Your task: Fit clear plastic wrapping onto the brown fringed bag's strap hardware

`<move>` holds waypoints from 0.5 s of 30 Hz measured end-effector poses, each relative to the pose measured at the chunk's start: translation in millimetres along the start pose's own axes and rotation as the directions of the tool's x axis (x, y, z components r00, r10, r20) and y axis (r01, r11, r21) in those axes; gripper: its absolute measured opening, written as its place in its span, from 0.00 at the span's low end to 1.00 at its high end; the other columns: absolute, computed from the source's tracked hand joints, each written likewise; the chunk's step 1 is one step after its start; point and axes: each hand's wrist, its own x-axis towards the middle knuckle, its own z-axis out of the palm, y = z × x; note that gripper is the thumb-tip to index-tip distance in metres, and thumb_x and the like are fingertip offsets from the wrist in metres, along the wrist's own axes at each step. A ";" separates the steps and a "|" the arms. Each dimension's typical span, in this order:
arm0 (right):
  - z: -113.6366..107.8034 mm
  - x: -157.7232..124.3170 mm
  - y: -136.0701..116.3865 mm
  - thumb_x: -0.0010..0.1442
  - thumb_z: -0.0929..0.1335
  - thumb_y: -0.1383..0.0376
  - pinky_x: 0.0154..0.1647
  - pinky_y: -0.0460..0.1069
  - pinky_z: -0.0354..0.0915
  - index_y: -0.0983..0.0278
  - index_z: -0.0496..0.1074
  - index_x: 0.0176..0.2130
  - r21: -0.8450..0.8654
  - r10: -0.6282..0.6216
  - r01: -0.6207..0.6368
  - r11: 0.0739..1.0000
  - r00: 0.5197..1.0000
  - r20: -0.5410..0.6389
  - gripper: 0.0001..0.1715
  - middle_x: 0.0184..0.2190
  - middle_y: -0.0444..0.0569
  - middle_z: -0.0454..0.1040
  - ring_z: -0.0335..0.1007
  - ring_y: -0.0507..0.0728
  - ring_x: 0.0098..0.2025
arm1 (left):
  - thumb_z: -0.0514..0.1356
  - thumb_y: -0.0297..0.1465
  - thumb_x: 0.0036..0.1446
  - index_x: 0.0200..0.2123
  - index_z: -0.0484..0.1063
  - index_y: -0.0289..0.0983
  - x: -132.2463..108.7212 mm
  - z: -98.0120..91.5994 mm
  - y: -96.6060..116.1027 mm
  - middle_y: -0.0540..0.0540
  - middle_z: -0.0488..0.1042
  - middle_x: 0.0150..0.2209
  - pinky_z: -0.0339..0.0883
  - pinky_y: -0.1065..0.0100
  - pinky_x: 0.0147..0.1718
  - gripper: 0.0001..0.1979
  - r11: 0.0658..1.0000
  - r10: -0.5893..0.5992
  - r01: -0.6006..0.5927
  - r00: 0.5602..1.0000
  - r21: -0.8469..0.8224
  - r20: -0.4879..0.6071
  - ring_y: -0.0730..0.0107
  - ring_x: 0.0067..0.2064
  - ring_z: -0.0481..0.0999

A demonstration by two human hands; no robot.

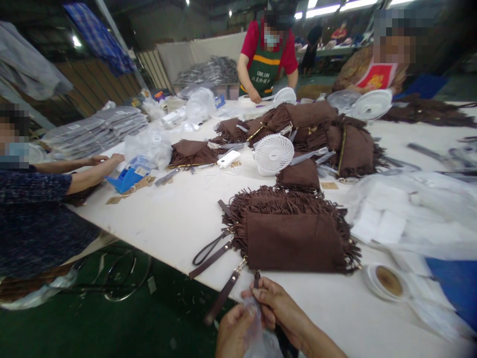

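A brown suede-like clutch bag (294, 242) with fringe lies on the table right in front of me. My right hand (285, 311) is closed at its near edge, pinching a short dark brown strap (257, 279) between thumb and finger. Close beside it, my left hand (235, 330) grips a translucent plastic sleeve (254, 328), which hangs down between both hands. A brown wrist strap (227, 293) with a metal clasp extends from the bag's left corner. More straps and a loop (208, 251) stick out farther left, under the fringe.
Brown fringed bags (316, 124) are heaped mid-table around a white fan (274, 154). On the right are a plastic bag of white pieces (410, 214) and a round tub (385, 281) of brown stuff. Co-workers sit or stand at the left (44, 199), back (266, 59) and right.
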 end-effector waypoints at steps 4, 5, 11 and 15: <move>-3.7 -1.1 -5.5 0.49 0.73 0.55 0.12 0.41 0.49 0.65 0.67 0.31 -0.035 0.022 -0.023 0.999 1.000 -0.014 0.18 0.14 0.35 0.63 0.45 0.42 0.10 | 0.70 0.43 0.41 0.32 0.77 0.30 4.2 12.2 2.5 0.41 0.77 0.24 0.66 0.65 0.30 0.22 0.999 0.036 -0.036 0.999 0.018 -0.006 0.64 0.26 0.75; -5.4 -0.5 -6.3 0.48 0.73 0.55 0.12 0.41 0.48 0.66 0.67 0.31 -0.062 0.023 -0.024 0.998 1.000 -0.020 0.19 0.14 0.35 0.63 0.45 0.42 0.10 | 0.70 0.44 0.40 0.31 0.77 0.30 6.8 12.9 1.3 0.41 0.76 0.23 0.66 0.65 0.30 0.22 0.999 0.041 -0.041 0.999 0.018 -0.013 0.65 0.25 0.74; -17.6 10.1 -4.1 0.52 0.66 0.43 0.10 0.43 0.43 0.63 0.65 0.30 -0.347 -0.114 0.039 0.937 0.974 -0.198 0.26 0.12 0.37 0.64 0.48 0.46 0.09 | 0.71 0.47 0.34 0.25 0.74 0.31 22.0 2.4 -4.8 0.43 0.74 0.20 0.58 0.72 0.22 0.24 0.984 0.048 -0.033 0.996 0.173 -0.081 0.72 0.21 0.68; -16.7 14.1 0.2 0.54 0.67 0.50 0.16 0.46 0.54 0.60 0.63 0.30 -0.557 -0.357 0.123 0.821 0.872 -0.335 0.17 0.17 0.40 0.69 0.60 0.50 0.15 | 0.71 0.50 0.32 0.24 0.73 0.30 24.8 -1.8 -3.2 0.43 0.73 0.19 0.57 0.72 0.22 0.27 0.974 0.056 -0.032 0.993 0.225 -0.104 0.70 0.21 0.70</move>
